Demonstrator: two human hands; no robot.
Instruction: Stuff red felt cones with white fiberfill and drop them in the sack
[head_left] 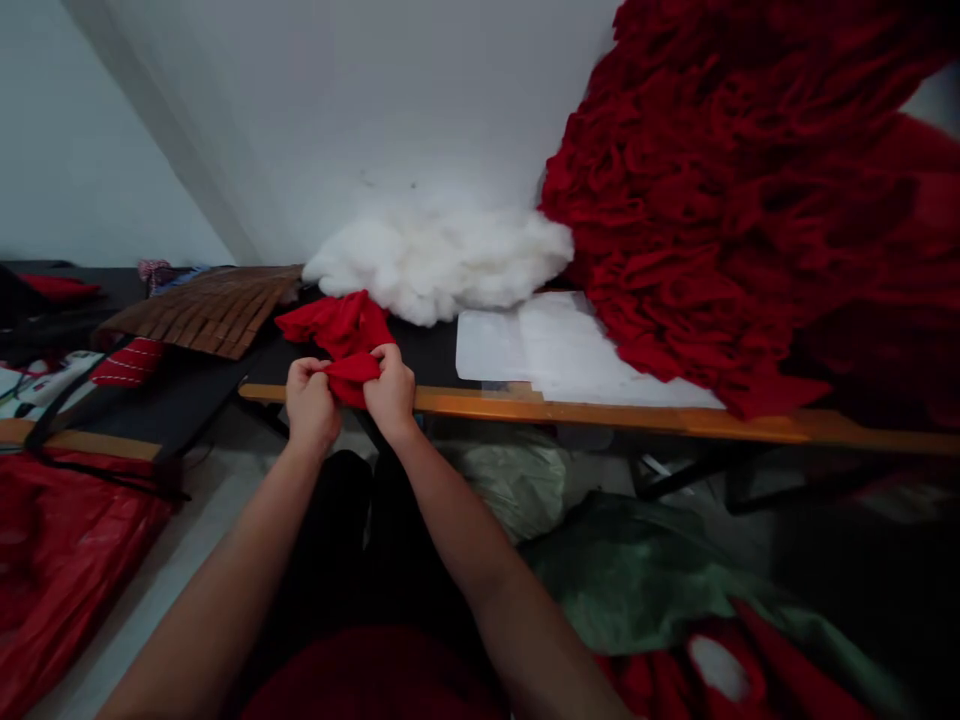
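A piece of red fabric (352,375) is stretched between my two hands at the table's front edge. My left hand (311,400) pinches its left side, and my right hand (391,388) grips its right side with the thumb and fingers. Just behind, more red fabric (341,322) lies crumpled on the dark tabletop; whether it is one piece with what I hold, I cannot tell. Beyond that sits a heap of white fluffy stuffing (450,260).
A tall pile of red fabric pieces (712,200) rises on the right, beside white sheets (570,350). At left are a brown woven mat (206,310) and a red plastic bag (82,560). A green sack (622,570) lies below the table on the right.
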